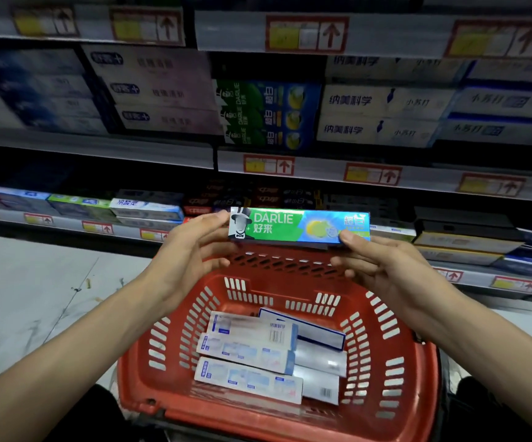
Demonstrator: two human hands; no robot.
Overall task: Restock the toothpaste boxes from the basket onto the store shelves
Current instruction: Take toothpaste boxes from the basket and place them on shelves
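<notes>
Two hands: left hand point(191, 247) grips the left end of the green Darlie box point(290, 226), fingers curled; right hand point(382, 266) pinches the right end, thumb on the front face.
Box position: level above the far rim of the red basket point(417, 362) — off the shelves.
Basket contents: several white-and-blue boxes point(248, 352) — flat, overlapping.
Shelf above: matching Darlie stock point(264, 113), stacked.
</notes>
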